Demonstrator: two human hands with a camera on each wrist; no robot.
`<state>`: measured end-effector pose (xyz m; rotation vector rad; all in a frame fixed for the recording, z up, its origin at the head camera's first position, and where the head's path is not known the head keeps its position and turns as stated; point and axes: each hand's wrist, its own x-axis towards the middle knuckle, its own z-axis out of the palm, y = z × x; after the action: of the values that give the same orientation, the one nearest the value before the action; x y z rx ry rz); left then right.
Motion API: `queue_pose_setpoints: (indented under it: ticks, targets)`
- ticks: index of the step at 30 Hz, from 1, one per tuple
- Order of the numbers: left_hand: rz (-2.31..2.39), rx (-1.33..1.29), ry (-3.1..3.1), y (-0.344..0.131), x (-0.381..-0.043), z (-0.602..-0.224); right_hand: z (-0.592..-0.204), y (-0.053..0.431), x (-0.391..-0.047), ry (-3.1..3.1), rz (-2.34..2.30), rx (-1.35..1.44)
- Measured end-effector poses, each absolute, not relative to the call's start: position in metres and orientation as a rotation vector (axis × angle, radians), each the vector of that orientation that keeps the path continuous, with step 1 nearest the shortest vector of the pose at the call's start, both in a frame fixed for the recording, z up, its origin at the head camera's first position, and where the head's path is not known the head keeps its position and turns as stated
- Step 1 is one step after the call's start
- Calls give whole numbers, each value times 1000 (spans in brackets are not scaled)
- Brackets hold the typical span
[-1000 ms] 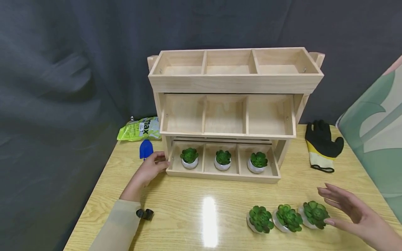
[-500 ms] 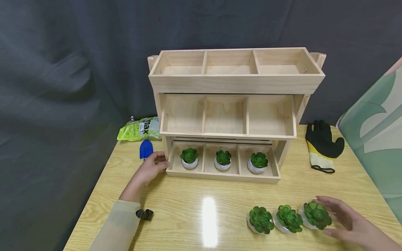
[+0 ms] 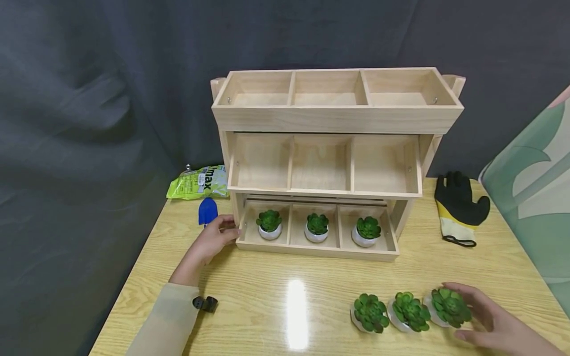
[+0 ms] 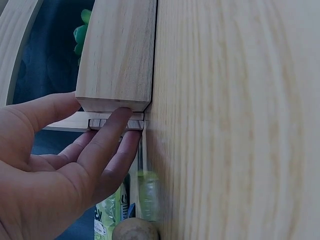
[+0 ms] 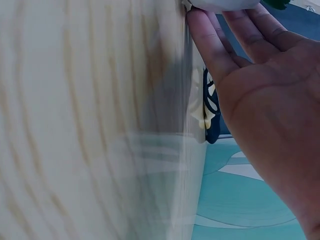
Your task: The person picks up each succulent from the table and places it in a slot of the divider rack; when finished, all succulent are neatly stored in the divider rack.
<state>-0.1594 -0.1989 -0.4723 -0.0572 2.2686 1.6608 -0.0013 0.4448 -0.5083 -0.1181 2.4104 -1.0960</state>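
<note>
A wooden three-tier planter shelf (image 3: 338,120) stands at the back of the table. My left hand (image 3: 217,239) rests its fingertips against the left end of the bottom tray (image 3: 311,251); the left wrist view shows the thumb at the tray's corner. At front right, my right hand (image 3: 494,321) reaches around the rightmost potted succulent (image 3: 450,306), fingers behind and thumb in front. In the right wrist view, fingertips are right at its white pot (image 5: 225,4). Two more succulents stand left of it, the middle one (image 3: 408,312) and the left one (image 3: 370,313).
Each bottom-tray compartment holds a small succulent, such as the left one (image 3: 269,222). A green bag (image 3: 196,184) and blue shovel head (image 3: 207,211) lie left of the shelf. A black and yellow glove (image 3: 460,205) lies on the right. Dark curtain (image 3: 111,99) hangs behind.
My right hand has come down and in toward the rightmost succulent, its fingers now around the pot's side. The left hand stays at the tray's end.
</note>
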Motion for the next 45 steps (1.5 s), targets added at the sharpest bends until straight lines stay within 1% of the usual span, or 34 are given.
queue_pose_setpoints:
  ticks: [3,10,22,25,35,39,45]
  targets:
    - [1660,-55,2274,-199,-160,-472,-507,440,0,2433,-1070,-108]
    - [1662,-64,2277,-199,-161,-473,-509,435,1,2512,-1126,-193]
    - [1667,-56,2266,-199,-159,-472,-500,430,-9,2375,-1088,-45]
    - [1665,-58,2266,-199,-159,-473,-496,429,-10,2351,-1098,-45]
    - [1663,-79,2268,-200,-162,-475,-504,435,-7,2371,-1222,-176]
    - [1673,-75,2262,-199,-161,-475,-507,438,-4,2453,-1275,-299]
    - [1675,-81,2269,-198,-159,-473,-499,438,-6,2510,-1224,-252]
